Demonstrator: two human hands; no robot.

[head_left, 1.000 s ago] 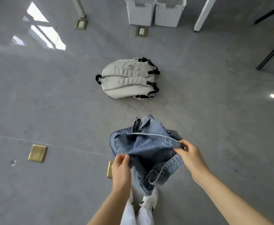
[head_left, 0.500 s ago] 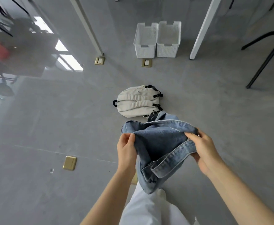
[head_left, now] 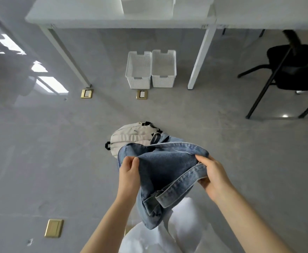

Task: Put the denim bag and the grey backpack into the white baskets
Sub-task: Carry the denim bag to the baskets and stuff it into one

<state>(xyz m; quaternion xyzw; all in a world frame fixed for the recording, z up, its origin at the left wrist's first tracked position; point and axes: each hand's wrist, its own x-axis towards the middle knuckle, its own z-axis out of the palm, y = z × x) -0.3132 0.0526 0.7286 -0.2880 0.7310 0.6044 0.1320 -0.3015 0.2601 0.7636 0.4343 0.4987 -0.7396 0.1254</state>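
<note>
i've got the denim bag up off the floor, held between both hands in front of me, its body hanging down over my white trousers. my left hand pinches the left edge of the fabric, thumb and fingers closed on it. my right hand is curled round the right edge and the denim strap, which loops down across the bag. behind the bag, partly hidden by it, the grey backpack lies flat on the grey floor. further off, the two white baskets stand side by side, touching, under the white table, both open on top. a black chair stands off to the right, and brass floor plates are set into the floor.
</note>
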